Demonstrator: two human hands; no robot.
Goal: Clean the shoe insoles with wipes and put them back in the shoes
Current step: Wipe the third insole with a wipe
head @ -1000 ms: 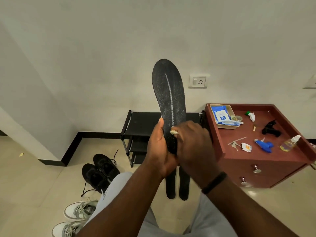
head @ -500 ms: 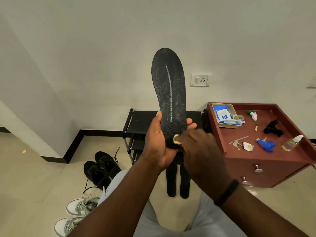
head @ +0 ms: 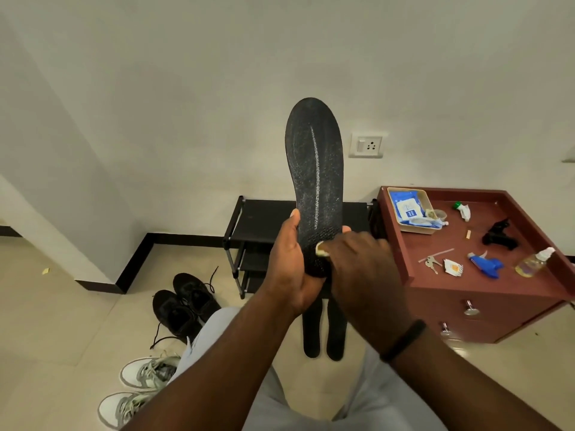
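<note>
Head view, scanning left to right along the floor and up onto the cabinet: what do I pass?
grey sneakers → black shoes → two insoles on the floor → red cabinet → keys → blue sprayer → clear bottle

Person: both forearms bare, no sleeves in view; left hand [head: 291, 269] unadorned; right hand [head: 362, 269] with slim black band [head: 404, 340] round wrist; light grey trousers [head: 270, 396] over both legs
</note>
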